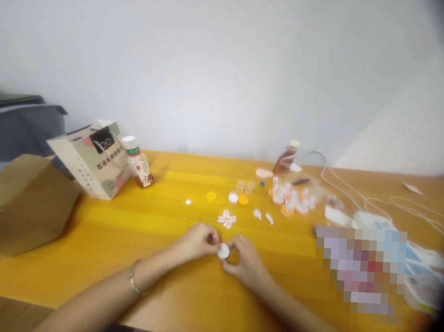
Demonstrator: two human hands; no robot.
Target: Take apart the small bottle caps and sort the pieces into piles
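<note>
Both my hands meet over the yellow table point(127, 240) near its front edge. My left hand point(197, 240) and my right hand point(246, 261) pinch a small white round cap point(223, 251) between their fingertips, fingers closed on it from either side. A thin bracelet point(135, 279) circles my left wrist. Just beyond the hands lie small white cut-out pieces point(227, 219).
Further back lie yellow and white caps point(238, 199), a cluster of small clear containers point(291, 198) and a tilted brown bottle point(284, 160). At left stand a paper gift bag point(90, 158), a leaning drink bottle point(139, 167) and a brown paper bag point(20, 204). White cables point(370, 197) and papers are at right.
</note>
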